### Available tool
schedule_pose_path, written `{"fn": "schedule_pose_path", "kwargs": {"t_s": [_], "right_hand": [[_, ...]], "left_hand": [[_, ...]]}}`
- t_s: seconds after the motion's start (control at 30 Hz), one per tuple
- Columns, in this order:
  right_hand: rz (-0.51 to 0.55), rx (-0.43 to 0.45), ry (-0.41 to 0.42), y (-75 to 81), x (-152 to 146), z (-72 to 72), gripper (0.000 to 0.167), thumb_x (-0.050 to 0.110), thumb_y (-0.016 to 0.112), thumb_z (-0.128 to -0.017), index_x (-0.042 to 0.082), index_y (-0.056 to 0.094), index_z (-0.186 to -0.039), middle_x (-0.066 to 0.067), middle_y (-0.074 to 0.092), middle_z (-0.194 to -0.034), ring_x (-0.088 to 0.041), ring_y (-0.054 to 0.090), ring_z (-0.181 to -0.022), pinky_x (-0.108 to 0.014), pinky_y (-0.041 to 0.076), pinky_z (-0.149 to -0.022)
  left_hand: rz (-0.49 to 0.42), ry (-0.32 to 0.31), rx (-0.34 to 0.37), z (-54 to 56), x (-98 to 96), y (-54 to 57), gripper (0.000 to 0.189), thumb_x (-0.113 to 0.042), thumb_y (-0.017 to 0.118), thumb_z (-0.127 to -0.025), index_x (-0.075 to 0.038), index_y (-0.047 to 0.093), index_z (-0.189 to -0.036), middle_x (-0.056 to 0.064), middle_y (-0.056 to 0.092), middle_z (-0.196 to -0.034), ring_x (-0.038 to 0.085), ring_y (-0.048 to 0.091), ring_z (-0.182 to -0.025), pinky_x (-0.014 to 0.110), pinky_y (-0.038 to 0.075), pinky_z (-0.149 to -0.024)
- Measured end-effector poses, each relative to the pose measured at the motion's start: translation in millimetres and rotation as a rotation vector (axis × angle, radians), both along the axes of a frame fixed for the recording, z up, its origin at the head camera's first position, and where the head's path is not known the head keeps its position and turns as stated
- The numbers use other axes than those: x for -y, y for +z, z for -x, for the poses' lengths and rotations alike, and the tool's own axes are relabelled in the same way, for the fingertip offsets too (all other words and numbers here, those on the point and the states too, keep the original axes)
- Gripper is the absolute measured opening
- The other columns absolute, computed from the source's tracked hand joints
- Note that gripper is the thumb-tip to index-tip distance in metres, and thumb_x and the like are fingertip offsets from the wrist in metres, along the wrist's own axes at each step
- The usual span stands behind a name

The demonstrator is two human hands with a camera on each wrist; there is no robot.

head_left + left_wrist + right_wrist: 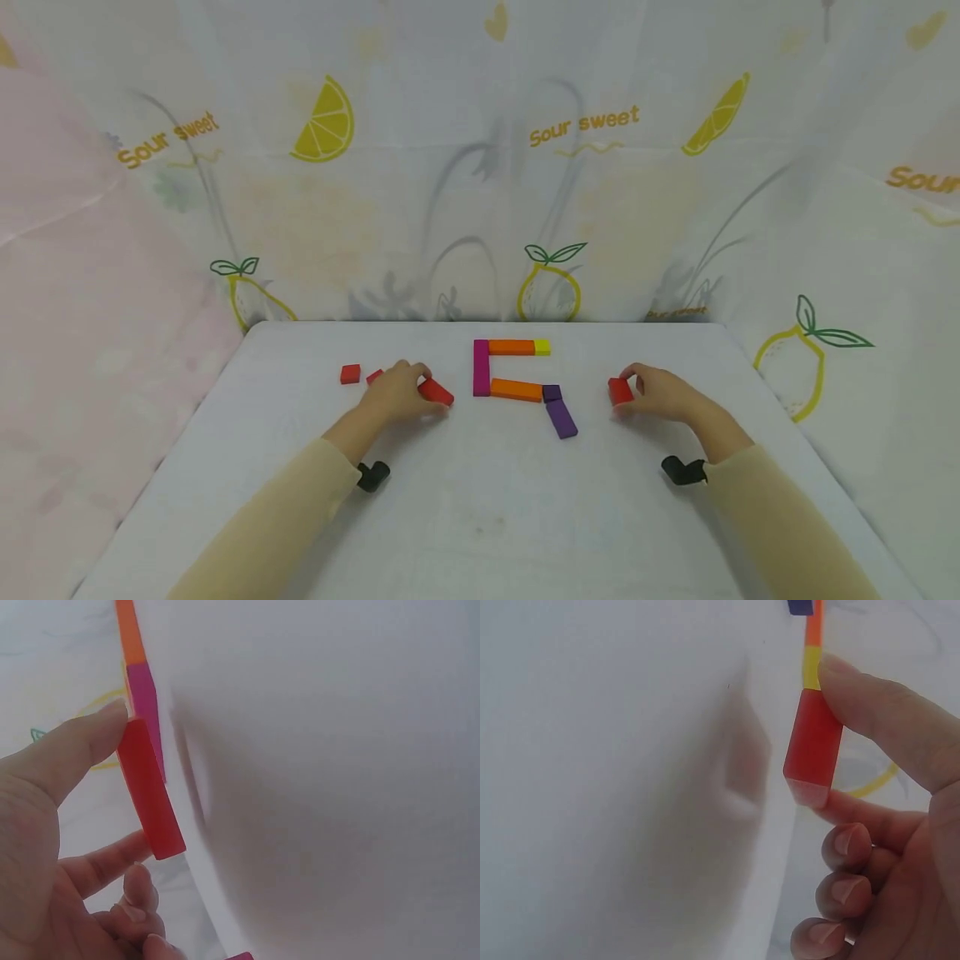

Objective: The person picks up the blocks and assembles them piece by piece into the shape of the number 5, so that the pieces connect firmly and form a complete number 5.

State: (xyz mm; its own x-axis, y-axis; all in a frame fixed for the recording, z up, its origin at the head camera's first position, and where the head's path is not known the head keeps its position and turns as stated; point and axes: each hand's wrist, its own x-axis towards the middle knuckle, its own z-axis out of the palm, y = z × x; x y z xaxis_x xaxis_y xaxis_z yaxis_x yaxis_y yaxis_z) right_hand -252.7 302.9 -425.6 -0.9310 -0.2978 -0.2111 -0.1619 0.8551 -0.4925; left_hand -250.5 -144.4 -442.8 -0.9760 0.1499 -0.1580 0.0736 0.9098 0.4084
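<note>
My left hand (397, 393) pinches a long red block (437, 392) between thumb and index finger, left of the magenta bar (481, 368). In the left wrist view this red block (152, 791) is tilted, its face towards the camera. At the right, my right hand (660, 393) pinches another red block (621, 391) by its ends. The right wrist view shows that red block (814, 742) between thumb and index finger, the other fingers curled. Between the hands, the magenta bar joins two orange bars (512, 347), with a yellow block (542, 347) at the upper end.
A small purple block (552, 392) and a longer purple block (562, 419) continue from the lower orange bar (516, 390), slanting nearer. A red square block (350, 374) lies at the left; another reddish block (375, 377) is partly behind my left hand. A printed curtain stands behind the white table (480, 500).
</note>
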Motion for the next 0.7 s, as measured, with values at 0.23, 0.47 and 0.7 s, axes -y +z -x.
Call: {"fn": "schedule_pose_path", "kwargs": {"t_s": [0.23,0.47,0.7], "right_hand": [[-0.009,-0.016,0.018,3.0,12.0,-14.3,0.065,0.039,0.083,-0.08,0.003,0.056,-0.128,-0.009,0.058,-0.095,-0.024,0.054,-0.086,-0.037,0.049,-0.072],[-0.002,-0.025,0.04,7.3,25.4,-30.3,0.065,0.039,0.085,-0.079,0.005,0.057,-0.127,-0.006,0.056,-0.092,-0.022,0.052,-0.084,-0.034,0.047,-0.07],[-0.019,-0.004,0.053,8.9,38.3,-44.5,0.065,0.039,0.086,-0.077,0.007,0.058,-0.127,-0.004,0.056,-0.091,-0.02,0.052,-0.083,-0.034,0.047,-0.069]], "left_hand": [[0.019,-0.042,-0.018,-18.4,-10.3,-0.6,0.067,-0.051,0.085,-0.073,-0.013,0.063,-0.125,0.007,0.057,-0.104,0.019,0.056,-0.085,0.034,0.052,-0.071],[0.026,-0.071,-0.024,-37.8,-23.5,1.5,0.064,-0.051,0.086,-0.072,-0.013,0.064,-0.119,0.003,0.057,-0.098,0.018,0.055,-0.083,0.034,0.051,-0.07],[0.016,-0.104,-0.022,-53.7,-36.1,1.3,0.065,-0.052,0.085,-0.072,-0.011,0.063,-0.116,0.001,0.057,-0.096,0.017,0.055,-0.083,0.033,0.051,-0.07]]}}
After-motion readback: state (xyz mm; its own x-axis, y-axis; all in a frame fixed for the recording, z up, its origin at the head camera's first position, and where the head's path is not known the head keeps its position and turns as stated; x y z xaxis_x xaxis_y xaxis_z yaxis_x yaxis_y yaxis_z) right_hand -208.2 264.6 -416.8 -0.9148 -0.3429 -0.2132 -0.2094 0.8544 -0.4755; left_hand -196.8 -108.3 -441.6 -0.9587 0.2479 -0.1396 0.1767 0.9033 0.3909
